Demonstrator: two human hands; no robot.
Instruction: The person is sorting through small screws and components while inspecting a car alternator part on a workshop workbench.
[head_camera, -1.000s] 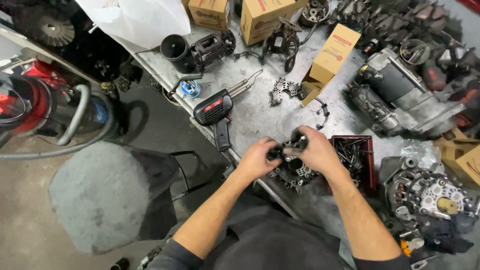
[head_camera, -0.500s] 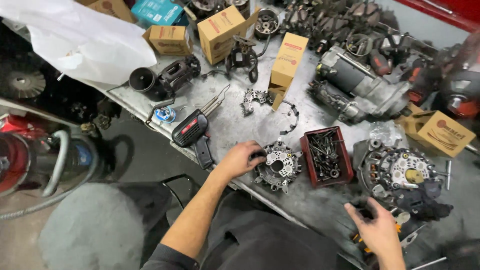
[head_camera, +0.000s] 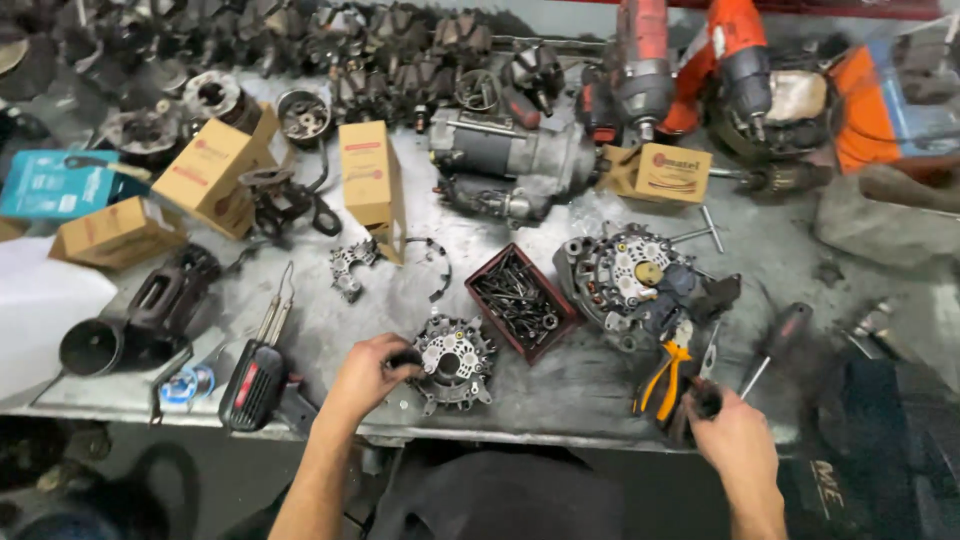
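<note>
Left hand: the left hand (head_camera: 368, 378) sits at the near edge of the grey metal surface (head_camera: 560, 395), fingers (head_camera: 398, 362) curled round the left rim of the round grey metal alternator end plate (head_camera: 455, 360), gripping it.
End plate: lying flat on the surface, just right of those left fingers, its centre hole facing up.
Right hand: the right hand (head_camera: 735, 440) is well off to the right, fingers (head_camera: 703, 402) clenched on a dark tool handle (head_camera: 700, 398) at the surface's front edge; I cannot tell what kind of tool it is.
Beside the right fingers: orange-and-black handled pliers (head_camera: 668, 378) lie just left of them, touching or nearly so; a dark-handled screwdriver (head_camera: 778, 345) lies just up and right.
Between the hands: a dark red rectangular tray of screws and bolts (head_camera: 521, 301), above and right of the end plate.
Beyond the right fingers: a grey round alternator body (head_camera: 628, 280), farther up the surface.
Left of the left fingers: a black and red soldering gun (head_camera: 253, 385) rests near the surface's front edge.
Far side: tan cardboard boxes (head_camera: 368, 175) stand well away from both hands.
</note>
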